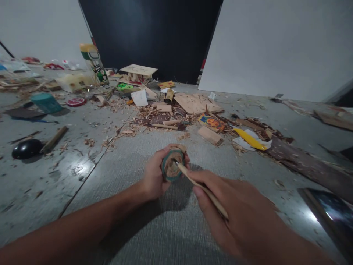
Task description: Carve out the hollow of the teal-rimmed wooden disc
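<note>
My left hand [153, 176] is wrapped around a small round wooden piece [171, 166] with a green rim, its hollowed face turned toward me. My right hand [234, 209] pinches a thin wooden-handled carving tool [201, 187], and the tool's tip rests inside the hollow of the round piece. Both hands hover just above the grey floor [154, 228] in the lower middle of the view.
Wood shavings and offcuts [162, 119] litter the floor ahead. A yellow knife [249, 138] lies on paper at right, a black round object [27, 148] at left, a teal box [46, 102], a printed carton [94, 64], and a dark board [328, 209] at lower right.
</note>
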Motion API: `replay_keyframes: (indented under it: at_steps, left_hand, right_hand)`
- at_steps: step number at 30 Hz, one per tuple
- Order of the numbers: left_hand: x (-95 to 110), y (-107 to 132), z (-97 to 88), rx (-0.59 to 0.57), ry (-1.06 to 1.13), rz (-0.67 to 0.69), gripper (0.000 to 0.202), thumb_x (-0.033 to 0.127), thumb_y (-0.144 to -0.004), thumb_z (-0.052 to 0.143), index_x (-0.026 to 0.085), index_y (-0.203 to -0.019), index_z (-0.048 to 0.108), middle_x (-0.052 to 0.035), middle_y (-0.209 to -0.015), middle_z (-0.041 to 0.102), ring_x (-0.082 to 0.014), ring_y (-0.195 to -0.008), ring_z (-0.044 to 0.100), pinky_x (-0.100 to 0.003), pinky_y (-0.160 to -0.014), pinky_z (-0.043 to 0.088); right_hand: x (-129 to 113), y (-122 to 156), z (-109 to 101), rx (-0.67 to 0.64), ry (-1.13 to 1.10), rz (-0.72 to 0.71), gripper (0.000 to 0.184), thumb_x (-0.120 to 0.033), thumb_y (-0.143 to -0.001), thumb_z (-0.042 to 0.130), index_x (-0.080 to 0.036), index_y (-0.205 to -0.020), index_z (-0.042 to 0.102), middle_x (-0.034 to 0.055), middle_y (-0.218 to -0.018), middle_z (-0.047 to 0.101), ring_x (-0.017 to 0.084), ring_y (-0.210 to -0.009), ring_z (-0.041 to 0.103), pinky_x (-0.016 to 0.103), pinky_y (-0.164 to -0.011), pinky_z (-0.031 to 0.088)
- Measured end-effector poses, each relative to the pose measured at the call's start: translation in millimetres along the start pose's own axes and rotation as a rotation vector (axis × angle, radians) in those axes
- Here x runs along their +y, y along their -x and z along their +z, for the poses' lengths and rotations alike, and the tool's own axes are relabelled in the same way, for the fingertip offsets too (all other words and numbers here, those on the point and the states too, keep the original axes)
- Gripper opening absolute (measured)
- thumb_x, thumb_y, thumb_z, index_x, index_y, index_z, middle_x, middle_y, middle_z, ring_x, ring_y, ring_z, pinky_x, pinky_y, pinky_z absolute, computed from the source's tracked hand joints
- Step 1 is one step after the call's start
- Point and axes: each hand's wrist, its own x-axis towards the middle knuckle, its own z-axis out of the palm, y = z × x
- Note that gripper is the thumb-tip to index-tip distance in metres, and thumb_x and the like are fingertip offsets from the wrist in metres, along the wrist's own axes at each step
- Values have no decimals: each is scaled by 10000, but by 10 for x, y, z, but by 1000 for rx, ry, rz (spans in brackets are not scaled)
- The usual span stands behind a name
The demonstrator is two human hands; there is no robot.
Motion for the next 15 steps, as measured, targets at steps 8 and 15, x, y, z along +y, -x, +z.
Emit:
replay_keyframes:
  at_steps: [8,15]
  left_hand:
    - [-23,3,-34,49,-57,34,240,367,-803,508,156,-866,601,-65,-785,657,-163,-682,620,-282,-653,518]
    - [2,22,11,62,-29,57,213,367,-808,490,176,-776,579,-60,-760,625,-183,-725,607,-299,-644,509]
  right_hand:
    - [2,21,152,5,-73,-11,208,-96,-909,382,-176,-919,574,43,-752,706,184,-605,678,298,-525,502]
    - [77,61,313,64,-135,-40,229,-101,-939,367,-167,-1014,572,64,-838,716,191,-707,688,307,-613,531]
